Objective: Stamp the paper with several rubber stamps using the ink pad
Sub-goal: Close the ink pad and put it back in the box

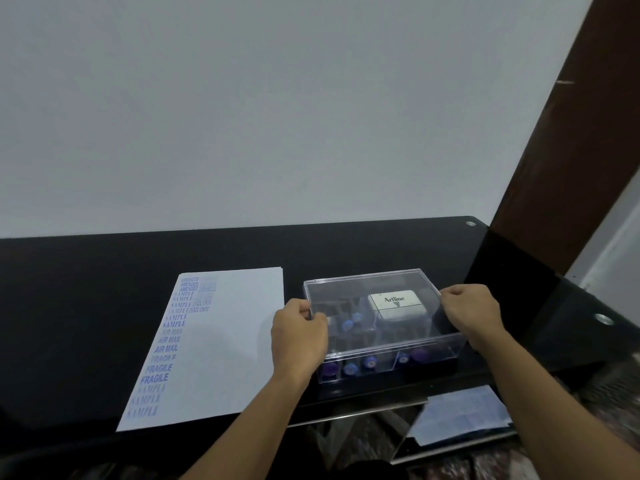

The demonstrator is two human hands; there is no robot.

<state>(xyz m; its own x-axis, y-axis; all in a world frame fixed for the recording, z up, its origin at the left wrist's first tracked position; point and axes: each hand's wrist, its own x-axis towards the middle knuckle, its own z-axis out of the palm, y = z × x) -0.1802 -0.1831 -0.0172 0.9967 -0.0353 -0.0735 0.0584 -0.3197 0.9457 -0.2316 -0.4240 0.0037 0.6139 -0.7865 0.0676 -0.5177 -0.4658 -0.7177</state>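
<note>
My left hand (298,336) and right hand (471,313) curled on opposite ends of a clear rectangular plastic box (346,289), rounded white ink pad (398,305) and purple-knobbed stamps (350,368) inside, stamped white paper (228,341) just left, glossy black table (86,299).

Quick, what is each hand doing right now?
Left hand: grips the left end of the clear rectangular plastic box lid.
Right hand: grips the right end of the same lid.
</note>
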